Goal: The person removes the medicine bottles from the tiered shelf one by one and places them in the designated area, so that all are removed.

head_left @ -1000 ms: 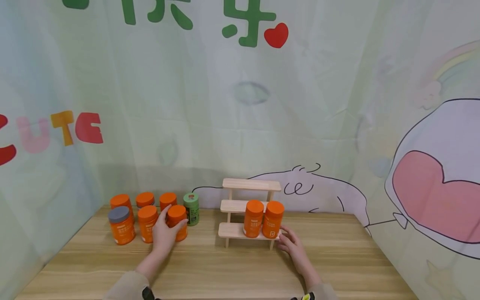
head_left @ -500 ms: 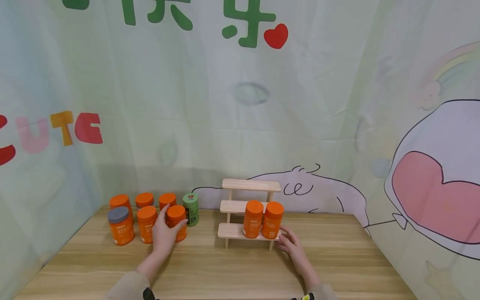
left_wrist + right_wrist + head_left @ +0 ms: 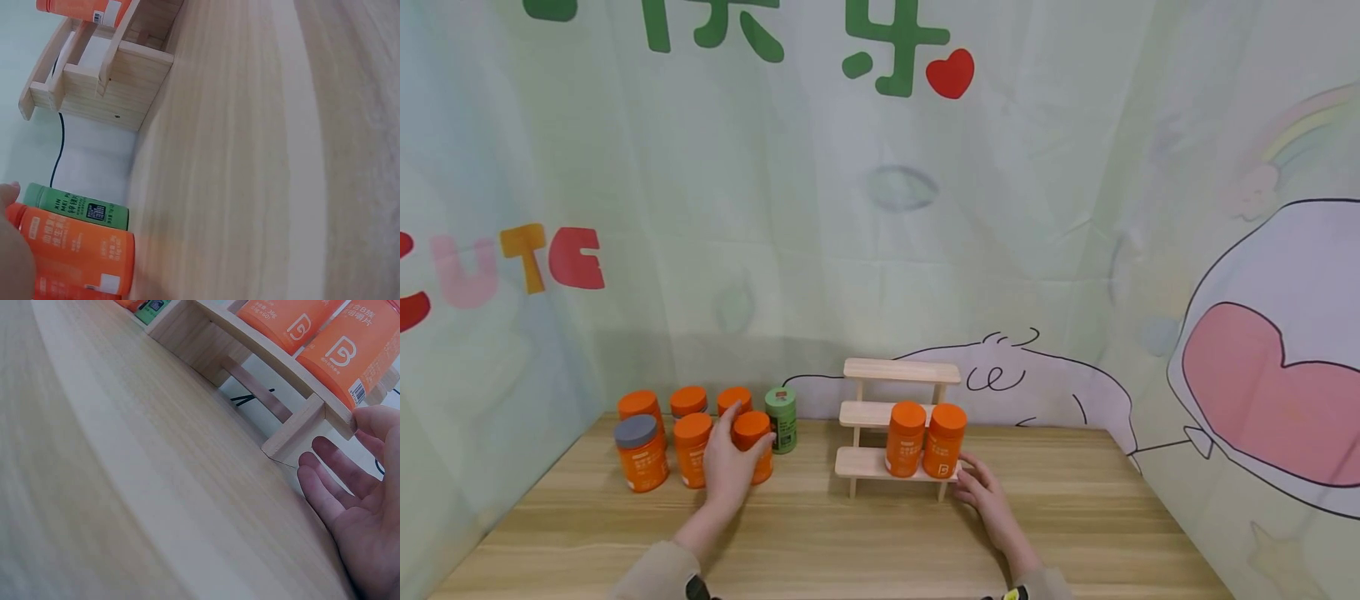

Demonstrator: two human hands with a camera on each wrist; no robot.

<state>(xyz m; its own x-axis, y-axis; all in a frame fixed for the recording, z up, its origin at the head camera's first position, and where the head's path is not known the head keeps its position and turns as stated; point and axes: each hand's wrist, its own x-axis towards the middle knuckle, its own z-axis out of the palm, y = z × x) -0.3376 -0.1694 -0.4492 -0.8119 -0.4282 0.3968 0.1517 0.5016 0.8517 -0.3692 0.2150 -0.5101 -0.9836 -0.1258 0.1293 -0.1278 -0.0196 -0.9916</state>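
In the head view my left hand (image 3: 727, 467) grips an orange jar (image 3: 764, 468) near its orange lid, thumb on the right side and fingers around the left and back. The left wrist view shows this jar's printed label (image 3: 78, 250) beside a green jar (image 3: 87, 207). My right hand (image 3: 991, 502) is at the right end of a three-tier wooden display rack (image 3: 860, 460). In the right wrist view a fingertip (image 3: 364, 419) touches the bottom step's end, while the other fingers are loosely bent below. Two orange jars (image 3: 906, 442) stand on that bottom step.
Left of my left hand stand more orange jars (image 3: 691, 454), one with a grey lid (image 3: 636, 430), in two rows on the wooden table (image 3: 820, 550). Behind the table hangs a printed cloth backdrop (image 3: 760, 250). The rack's top step (image 3: 902, 370) holds nothing.
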